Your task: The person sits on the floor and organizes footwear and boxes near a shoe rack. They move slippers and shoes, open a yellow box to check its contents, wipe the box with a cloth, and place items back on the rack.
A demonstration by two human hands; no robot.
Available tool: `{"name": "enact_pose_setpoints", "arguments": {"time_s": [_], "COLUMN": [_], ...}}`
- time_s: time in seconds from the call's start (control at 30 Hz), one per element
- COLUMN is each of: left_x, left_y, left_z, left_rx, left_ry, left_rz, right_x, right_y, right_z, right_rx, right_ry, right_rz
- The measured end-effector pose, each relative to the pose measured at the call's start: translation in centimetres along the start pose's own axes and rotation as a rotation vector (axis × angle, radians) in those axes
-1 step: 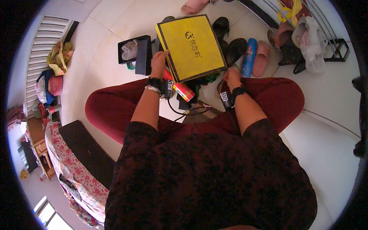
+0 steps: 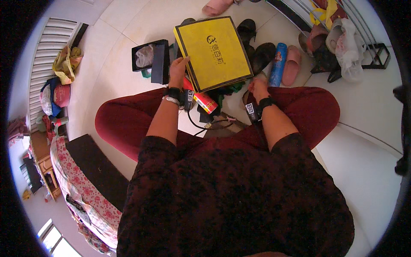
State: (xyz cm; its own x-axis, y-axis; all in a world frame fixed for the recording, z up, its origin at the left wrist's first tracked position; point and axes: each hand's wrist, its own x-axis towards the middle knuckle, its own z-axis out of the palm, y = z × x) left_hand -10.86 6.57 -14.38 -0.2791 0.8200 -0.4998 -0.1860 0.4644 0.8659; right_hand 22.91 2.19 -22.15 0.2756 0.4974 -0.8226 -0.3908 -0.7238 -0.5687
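Note:
A flat yellow box (image 2: 214, 53) with a dark border and dark printed characters lies tilted in front of my crossed legs. My left hand (image 2: 177, 70) is closed on its left edge, with the fingertips at the rim. Close by the box's lower right corner is my right hand (image 2: 259, 88), its fingers curled; what they hold, if anything, is hidden. Under the box's near edge, a red and yellow package (image 2: 206, 103) sticks out beside dark items. Black shoes (image 2: 263, 58) stand just beyond my right hand, partly covered by the box.
An open black box (image 2: 160, 64) with clear plastic inside is left of the yellow one. On the right are a blue cylinder (image 2: 278, 64), a pink slipper (image 2: 292, 66) and a metal shoe rack (image 2: 376, 55). A black cable (image 2: 197, 124) loops before my lap. Bags (image 2: 67, 64) line the left wall.

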Motion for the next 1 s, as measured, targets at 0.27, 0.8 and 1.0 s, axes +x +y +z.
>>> {"name": "enact_pose_setpoints", "arguments": {"time_s": [0.27,0.8,1.0], "left_x": [0.3,-3.0,-3.0], "left_y": [-1.5,0.4,0.3], "left_z": [0.6,2.8,4.0], "left_rx": [0.25,0.356,0.206], "left_ry": [0.155,-0.02,0.011], "left_rz": [0.186,0.315,0.076], "right_x": [-1.8,-4.5,-5.1], "right_y": [0.4,-1.7,-1.7], "right_z": [0.4,2.2,2.2], "right_rx": [0.207,0.136,0.188], "right_ry": [-0.092,-0.361,-0.417], "right_rz": [0.028,0.026,-0.011]}}
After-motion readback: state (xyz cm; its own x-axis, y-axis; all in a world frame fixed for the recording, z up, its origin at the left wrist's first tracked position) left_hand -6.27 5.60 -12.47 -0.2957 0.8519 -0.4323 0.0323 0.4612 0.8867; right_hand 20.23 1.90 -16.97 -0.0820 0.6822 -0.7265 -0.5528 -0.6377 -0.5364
